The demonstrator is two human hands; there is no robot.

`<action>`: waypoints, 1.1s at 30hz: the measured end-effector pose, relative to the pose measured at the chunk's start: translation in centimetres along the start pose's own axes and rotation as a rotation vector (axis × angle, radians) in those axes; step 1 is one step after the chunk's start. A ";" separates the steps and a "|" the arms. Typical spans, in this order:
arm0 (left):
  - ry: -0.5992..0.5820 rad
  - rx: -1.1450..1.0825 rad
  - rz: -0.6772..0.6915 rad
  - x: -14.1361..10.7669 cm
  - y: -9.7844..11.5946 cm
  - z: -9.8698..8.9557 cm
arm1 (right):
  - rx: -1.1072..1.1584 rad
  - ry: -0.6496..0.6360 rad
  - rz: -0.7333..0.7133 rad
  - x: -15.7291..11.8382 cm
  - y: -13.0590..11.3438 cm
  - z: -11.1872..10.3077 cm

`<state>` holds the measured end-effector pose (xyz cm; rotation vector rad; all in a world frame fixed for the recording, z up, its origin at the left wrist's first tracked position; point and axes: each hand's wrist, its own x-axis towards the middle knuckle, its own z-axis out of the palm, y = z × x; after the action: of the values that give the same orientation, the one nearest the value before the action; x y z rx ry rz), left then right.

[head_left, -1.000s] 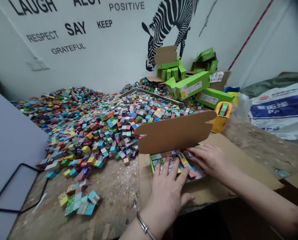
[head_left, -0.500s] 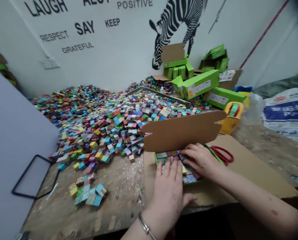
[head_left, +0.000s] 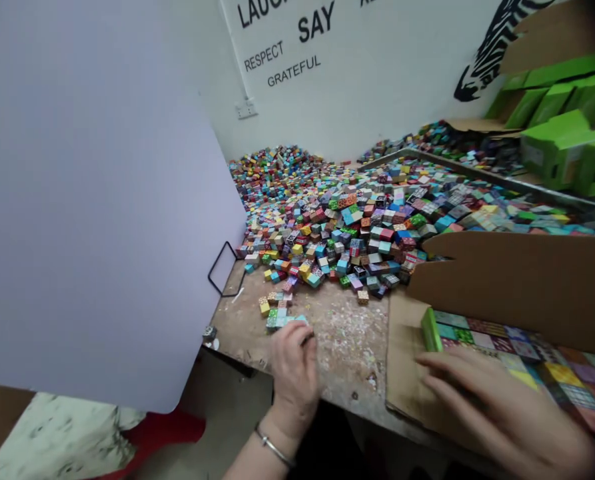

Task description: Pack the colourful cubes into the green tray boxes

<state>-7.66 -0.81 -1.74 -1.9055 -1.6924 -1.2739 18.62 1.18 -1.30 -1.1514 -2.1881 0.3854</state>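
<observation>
Patterned cubes [head_left: 347,257] heap up on the tabletop [head_left: 337,337] beyond the left grip [head_left: 302,340]; beneath the right grip [head_left: 424,370], a green-sided box [head_left: 430,331] holds cubes in rows.

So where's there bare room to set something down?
The widest patch is speckled tabletop between the left hand and the cardboard sheet, before the block pile. A narrow strip of sheet shows left of the green-edged box. Crowded: along the wall, and the box by the right hand.
</observation>
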 end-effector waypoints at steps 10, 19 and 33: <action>-0.316 0.193 0.012 -1.1 -6.2 0.3 | 0.141 -0.405 -0.040 13.0 -7.1 12.5; -0.326 0.223 0.175 -0.9 -9.6 2.4 | 0.115 -0.193 0.104 7.3 -5.8 2.5; -0.348 0.245 0.215 0.0 -9.8 2.5 | -0.541 -0.045 0.252 -3.5 5.7 -6.9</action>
<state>-15.47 3.53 -6.37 -2.1738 -1.6478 -0.6507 28.23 1.36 -0.37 -1.7287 -2.2585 -0.0940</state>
